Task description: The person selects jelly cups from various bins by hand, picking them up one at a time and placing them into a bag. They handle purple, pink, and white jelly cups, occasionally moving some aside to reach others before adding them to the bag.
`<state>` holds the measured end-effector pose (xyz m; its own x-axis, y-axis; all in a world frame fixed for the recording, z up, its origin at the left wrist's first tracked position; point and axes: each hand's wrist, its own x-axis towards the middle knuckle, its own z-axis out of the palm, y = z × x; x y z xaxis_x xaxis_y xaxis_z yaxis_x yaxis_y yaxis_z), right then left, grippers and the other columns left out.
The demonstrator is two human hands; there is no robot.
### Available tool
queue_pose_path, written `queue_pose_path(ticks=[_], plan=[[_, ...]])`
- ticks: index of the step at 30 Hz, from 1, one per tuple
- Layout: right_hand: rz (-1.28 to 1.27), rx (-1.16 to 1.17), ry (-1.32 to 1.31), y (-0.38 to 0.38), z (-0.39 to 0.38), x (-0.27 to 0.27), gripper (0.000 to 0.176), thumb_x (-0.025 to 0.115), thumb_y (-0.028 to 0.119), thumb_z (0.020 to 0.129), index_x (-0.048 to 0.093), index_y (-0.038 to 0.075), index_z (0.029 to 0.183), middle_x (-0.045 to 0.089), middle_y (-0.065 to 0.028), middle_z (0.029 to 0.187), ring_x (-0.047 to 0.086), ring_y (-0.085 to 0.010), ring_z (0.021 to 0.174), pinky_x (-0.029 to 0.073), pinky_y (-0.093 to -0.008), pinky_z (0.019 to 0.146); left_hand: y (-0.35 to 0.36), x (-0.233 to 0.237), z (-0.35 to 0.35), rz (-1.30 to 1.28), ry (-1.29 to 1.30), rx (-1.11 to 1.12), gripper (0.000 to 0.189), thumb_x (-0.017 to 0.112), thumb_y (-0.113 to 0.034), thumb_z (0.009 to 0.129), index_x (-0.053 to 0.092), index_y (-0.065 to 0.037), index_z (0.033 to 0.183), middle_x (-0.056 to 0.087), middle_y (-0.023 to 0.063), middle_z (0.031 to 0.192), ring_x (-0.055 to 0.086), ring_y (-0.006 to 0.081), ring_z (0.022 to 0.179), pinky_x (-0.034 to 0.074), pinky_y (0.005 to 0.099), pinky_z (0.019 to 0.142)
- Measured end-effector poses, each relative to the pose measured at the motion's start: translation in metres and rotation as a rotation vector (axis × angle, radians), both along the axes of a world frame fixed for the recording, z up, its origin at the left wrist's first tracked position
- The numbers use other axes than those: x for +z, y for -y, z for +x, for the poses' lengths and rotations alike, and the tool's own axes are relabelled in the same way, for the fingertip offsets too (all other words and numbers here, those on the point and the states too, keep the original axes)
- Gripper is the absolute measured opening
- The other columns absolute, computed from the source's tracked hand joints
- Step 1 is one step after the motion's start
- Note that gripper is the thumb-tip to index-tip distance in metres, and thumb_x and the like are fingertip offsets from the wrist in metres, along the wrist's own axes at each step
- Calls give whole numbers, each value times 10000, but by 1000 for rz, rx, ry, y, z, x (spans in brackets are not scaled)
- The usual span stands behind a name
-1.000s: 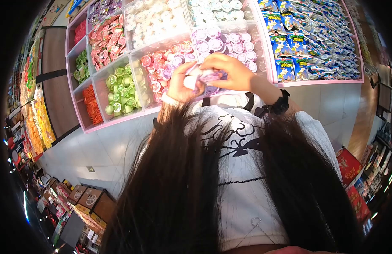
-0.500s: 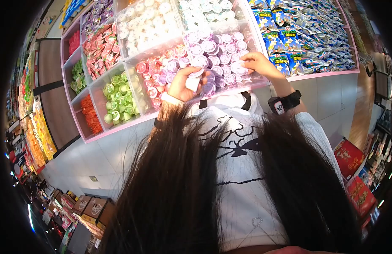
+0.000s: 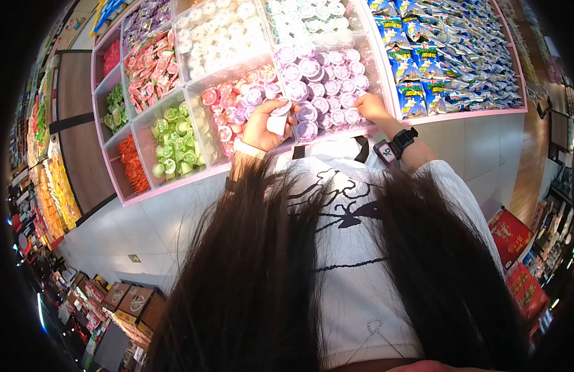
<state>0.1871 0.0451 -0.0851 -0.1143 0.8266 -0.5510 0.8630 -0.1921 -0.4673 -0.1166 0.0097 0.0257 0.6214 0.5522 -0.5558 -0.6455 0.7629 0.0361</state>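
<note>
White jelly cups (image 3: 277, 124) rest in my left hand (image 3: 261, 129), whose fingers are curled round them; how many is hidden. It hovers over the front wall between the red jelly cups (image 3: 226, 116) and the purple-lidded ones. My right hand (image 3: 374, 107) reaches into the right part of the purple compartment, its fingers bent together at the edge of a purple jelly cup (image 3: 352, 116). Purple-lidded jelly cups (image 3: 331, 88) stand there in rows, lids up, with a few stacked higher at the left.
A pink-edged divided bin (image 3: 169, 189) spreads in front of me. Green jelly cups (image 3: 175, 142), red-wrapped sweets (image 3: 153, 74) and white cups (image 3: 219, 37) fill other compartments. Blue snack packets (image 3: 417, 62) lie on the right. Brown boxes (image 3: 135, 301) stand at lower left.
My right hand has drawn down and slightly right within the purple compartment, coming off a raised cup. My left hand has shifted slightly left, still holding the white cups.
</note>
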Motion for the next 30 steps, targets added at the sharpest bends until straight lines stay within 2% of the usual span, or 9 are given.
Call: queue_pose_path(ticks=[6,13,16,19,21,24,27,28,30], plan=[[26,80,193,-3,-7,-2,162,638,61,624,632,49,786,624,-147,796,601,-274,783,463,-352,688,0,1,-1,-18,-32,2,292,490,-183,822,464,78,951,536,126,861,502,154,625,471,226,435],[-20,181,335,-4,-15,24,321,712,182,641,560,0,857,592,-195,852,570,-347,839,459,-405,750,-1,8,5,35,-63,-87,291,491,-210,822,474,30,987,567,145,870,499,152,596,452,222,431],[91,249,331,-2,-20,34,306,691,161,662,558,11,894,590,-169,829,590,-289,727,472,-362,677,0,17,13,92,-170,-165,269,498,-207,816,496,3,985,592,152,896,511,141,578,437,224,435],[72,40,-161,-14,-31,80,365,677,169,676,542,19,980,561,-111,830,551,-189,653,451,-295,612,0,21,22,129,-201,-243,243,507,-191,806,531,0,954,617,131,882,546,125,579,434,232,464],[-244,-13,-782,-12,-41,121,448,654,152,695,492,28,1095,519,-73,847,485,-108,656,414,-245,581,0,17,32,149,-220,-293,233,509,-184,807,542,-4,951,619,122,886,550,121,580,439,224,484],[29,507,-627,-5,-61,169,500,633,117,703,447,29,1159,514,-107,922,521,-174,764,433,-286,644,-4,18,49,221,-299,-348,215,502,-158,820,547,-7,967,615,103,867,573,126,627,458,209,544],[255,768,-494,-7,-65,158,498,638,127,661,474,33,1123,509,-139,990,525,-276,876,436,-343,742,-6,24,63,273,-322,-384,225,525,-132,812,547,-10,1000,602,76,881,573,118,716,454,214,612],[141,783,-439,-8,-66,162,502,633,131,660,473,40,1126,515,-134,991,506,-296,929,417,-359,795,-6,24,64,310,-357,-426,229,531,-131,809,548,-10,1003,600,71,885,568,114,732,450,218,627],[142,793,-520,-6,-64,165,492,634,142,661,475,31,1113,514,-141,1000,503,-296,939,417,-360,789,-1,19,65,400,-412,-422,244,558,-161,776,566,2,957,593,76,836,558,125,731,441,232,625]])
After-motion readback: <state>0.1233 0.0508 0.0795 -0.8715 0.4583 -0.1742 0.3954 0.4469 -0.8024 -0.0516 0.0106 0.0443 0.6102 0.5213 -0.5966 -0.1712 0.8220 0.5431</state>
